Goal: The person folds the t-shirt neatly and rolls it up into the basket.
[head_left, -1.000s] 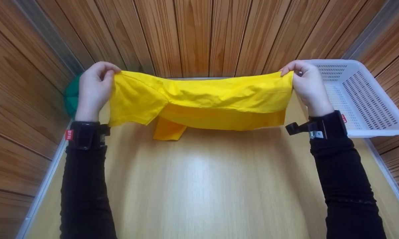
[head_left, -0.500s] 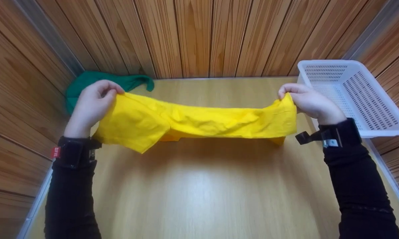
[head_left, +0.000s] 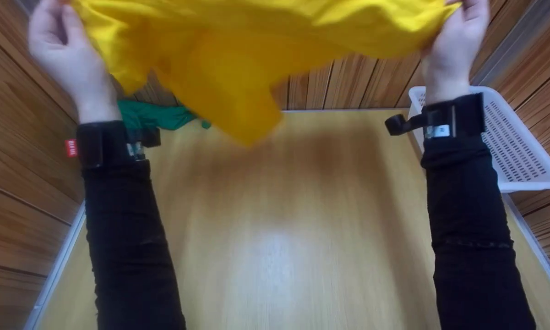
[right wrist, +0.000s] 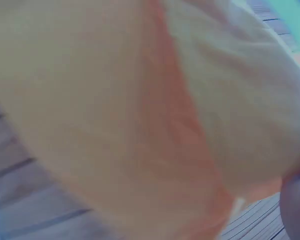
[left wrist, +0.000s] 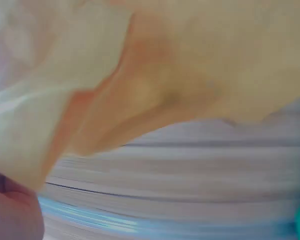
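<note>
A yellow T-shirt (head_left: 238,78) is spread between both hands at the top of the head view, its upper part cut off by the frame. My left hand (head_left: 71,59) pinches its left end, and my right hand (head_left: 455,55) grips the right end. A loose pointed part of the fabric hangs down in the middle, blurred. In the left wrist view the shirt (left wrist: 155,75) looks pale and blurred, with part of a finger (left wrist: 17,215) at the lower left corner. Folds of the shirt (right wrist: 90,125) fill most of the right wrist view.
A green cloth item (head_left: 158,117) lies at the back left of the wooden table (head_left: 275,238), partly behind the left wrist. At the right stands a white perforated plastic basket (head_left: 531,185), partly covered by the right forearm. Wood-panelled walls (head_left: 23,151) enclose the table.
Both hands first came down and toward me, then rose up and away with the shirt. The hands are now farther apart, and the fabric has billowed open from its narrow folded strip.
</note>
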A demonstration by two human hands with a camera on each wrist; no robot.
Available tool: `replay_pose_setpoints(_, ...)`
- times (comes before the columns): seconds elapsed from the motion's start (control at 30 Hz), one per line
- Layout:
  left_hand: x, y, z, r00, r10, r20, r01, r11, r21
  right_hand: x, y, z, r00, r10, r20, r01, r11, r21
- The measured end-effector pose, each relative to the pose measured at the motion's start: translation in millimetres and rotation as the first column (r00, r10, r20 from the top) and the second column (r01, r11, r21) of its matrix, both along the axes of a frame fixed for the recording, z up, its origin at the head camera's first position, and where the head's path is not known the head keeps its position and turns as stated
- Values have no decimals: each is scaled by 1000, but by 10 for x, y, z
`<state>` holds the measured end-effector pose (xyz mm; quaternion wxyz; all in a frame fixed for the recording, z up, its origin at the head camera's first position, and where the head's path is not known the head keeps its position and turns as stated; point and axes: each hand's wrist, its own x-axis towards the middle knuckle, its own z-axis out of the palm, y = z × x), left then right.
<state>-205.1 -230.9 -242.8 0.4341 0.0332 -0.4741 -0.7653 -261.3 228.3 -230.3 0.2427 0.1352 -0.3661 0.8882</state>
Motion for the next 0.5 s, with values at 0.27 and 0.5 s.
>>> replay_pose_setpoints(0.27,75,-14,-745,964,42,262,65,921,-385,-23,430,-788,954,65,293,-135,965,223)
replay_pose_setpoints(0.5,241,-53,-2241,526,-63,848,705,590,-394,-24,846,-2270,738,-136,661,-441,645,625)
